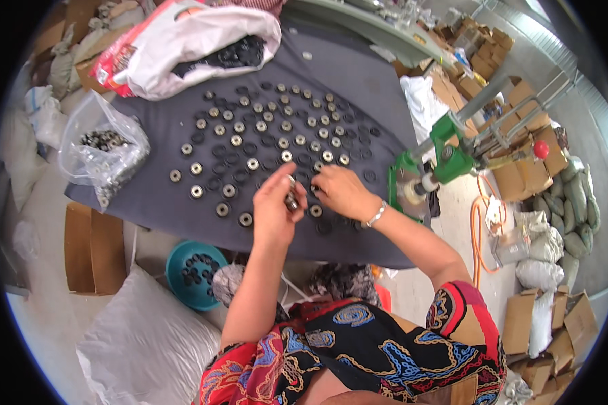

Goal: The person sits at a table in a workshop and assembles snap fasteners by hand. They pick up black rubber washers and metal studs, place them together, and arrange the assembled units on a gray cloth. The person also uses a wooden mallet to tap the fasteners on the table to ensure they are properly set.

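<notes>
My left hand (271,209), palm turned up, is closed around a few small silvery metal rings (291,202) that look like bearings. Just to its right, my right hand (346,193) reaches down to the cloth with its fingers drawn together; whatever they pinch is hidden. Around both hands, many black rings (219,151) lie spread over a dark grey cloth (162,128). Silvery ring-shaped parts (246,219) sit on many of the black rings, mostly at the near and left side.
A clear plastic bag (125,158) of metal parts stands at the table's left edge. Behind is a white and red sack (175,50) with black pieces. A green hand press (446,155) stands at the right. Below the near edge is a teal basin (175,270) with black rings.
</notes>
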The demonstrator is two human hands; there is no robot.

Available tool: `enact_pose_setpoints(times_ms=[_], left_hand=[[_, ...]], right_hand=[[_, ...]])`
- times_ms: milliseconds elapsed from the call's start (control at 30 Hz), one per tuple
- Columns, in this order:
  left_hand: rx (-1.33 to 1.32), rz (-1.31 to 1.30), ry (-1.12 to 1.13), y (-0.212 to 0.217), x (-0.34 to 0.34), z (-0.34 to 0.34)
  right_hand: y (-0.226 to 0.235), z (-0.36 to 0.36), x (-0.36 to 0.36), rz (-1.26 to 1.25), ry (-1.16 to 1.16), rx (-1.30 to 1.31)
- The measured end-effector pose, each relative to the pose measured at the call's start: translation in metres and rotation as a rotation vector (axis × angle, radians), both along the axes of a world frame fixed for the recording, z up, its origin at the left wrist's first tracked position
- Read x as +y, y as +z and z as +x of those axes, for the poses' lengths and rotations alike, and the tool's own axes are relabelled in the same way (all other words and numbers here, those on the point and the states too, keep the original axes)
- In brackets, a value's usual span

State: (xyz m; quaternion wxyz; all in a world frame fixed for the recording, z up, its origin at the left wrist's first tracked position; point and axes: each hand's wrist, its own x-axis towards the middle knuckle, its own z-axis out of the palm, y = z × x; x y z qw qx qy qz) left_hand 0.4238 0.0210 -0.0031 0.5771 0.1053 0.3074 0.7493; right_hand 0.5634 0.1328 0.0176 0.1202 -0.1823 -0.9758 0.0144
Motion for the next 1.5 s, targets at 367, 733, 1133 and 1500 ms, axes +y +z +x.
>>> enact_pose_setpoints(times_ms=[367,733,1133,1500], left_hand=[[-0.034,0.209,-0.245,0.008,-0.004,0.024],[0.054,0.349,-0.264,0.007,-0.003,0.032],[-0.243,0.108,0.024,-0.003,0.003,0.005],[-0.215,0.073,0.004,-0.005,0.006,0.003]], right_hand=[[0.033,0.017,-0.034,-0.928,0.027,0.594],[0.038,0.021,-0.043,-1.365,-0.036,0.69],[0.019,0.053,-0.013,-0.272,-0.193,0.103],[0.002,0.046,-0.006,-0.041,-0.178,-0.088]])
